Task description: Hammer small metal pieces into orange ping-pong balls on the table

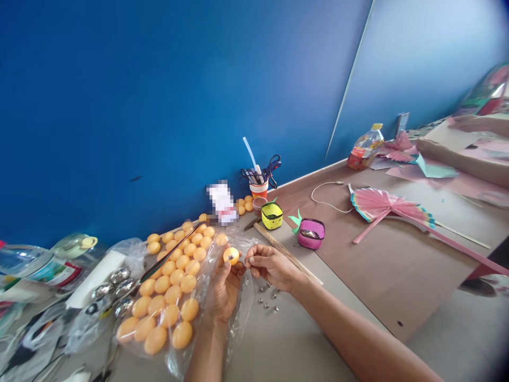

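Observation:
My left hand (pixel 225 291) grips an orange ping-pong ball (pixel 229 253) with its fingertips. A small dark spot shows on the side of the ball facing me. Just to the right, my right hand (pixel 274 264) is closed in a pinch close to the ball, apart from it. Something tiny and dark shows at its fingertips, too small to name. Below that hand, several small shiny metal pieces (pixel 267 301) lie scattered on the table. A clear plastic bag (pixel 170 313) full of orange balls spreads out left of my left forearm.
Thin wooden sticks (pixel 288 253) lie beyond my right hand, near yellow (pixel 272 216) and purple (pixel 311 234) small boxes. A cup of tools (pixel 259 187) stands by the blue wall. Pink paper fan (pixel 392 206) lies right; steel balls (pixel 119 289) and bottles left. Another person's arm (pixel 465 162) reaches in at far right.

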A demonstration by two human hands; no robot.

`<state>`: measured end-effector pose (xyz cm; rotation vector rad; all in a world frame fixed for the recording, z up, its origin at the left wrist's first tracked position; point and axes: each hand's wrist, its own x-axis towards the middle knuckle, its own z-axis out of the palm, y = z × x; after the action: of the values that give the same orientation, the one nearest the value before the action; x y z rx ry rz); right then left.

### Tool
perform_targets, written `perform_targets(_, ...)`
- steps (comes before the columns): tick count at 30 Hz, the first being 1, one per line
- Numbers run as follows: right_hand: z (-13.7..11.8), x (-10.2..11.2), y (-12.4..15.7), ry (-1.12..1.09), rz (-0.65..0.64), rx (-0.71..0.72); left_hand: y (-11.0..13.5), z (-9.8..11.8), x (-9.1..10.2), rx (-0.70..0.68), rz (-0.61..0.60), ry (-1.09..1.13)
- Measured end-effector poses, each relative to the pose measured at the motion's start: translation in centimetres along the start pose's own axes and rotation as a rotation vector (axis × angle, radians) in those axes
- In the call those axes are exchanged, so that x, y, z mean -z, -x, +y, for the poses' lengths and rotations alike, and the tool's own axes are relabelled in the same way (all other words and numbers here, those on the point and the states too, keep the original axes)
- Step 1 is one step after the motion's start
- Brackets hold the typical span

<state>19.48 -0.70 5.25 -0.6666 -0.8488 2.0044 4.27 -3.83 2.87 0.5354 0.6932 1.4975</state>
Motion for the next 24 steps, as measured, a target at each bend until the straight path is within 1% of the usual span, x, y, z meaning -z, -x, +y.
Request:
perform_targets(5,0.5,-0.1,-0.2,-0.063,0.004,0.041,0.1,-0.4,0.0,-0.006,0.005,-0.068)
perform_targets(13,1.2,-0.1,-0.6,-0.123,0.007,0.049,0.3,-0.4,-0.7,-0.056,0.021,-0.210)
perform_targets(19,0.3,-0.3,-0.2,-0.024,0.067,0.082,0.2,-0.5,-0.4,-0.076,0.040,-0.242)
perform_targets(24,0.2,-0.5,-0.1,0.099,0.111,0.147,0.2,-0.5,-0.4,-0.078,0.035,-0.328)
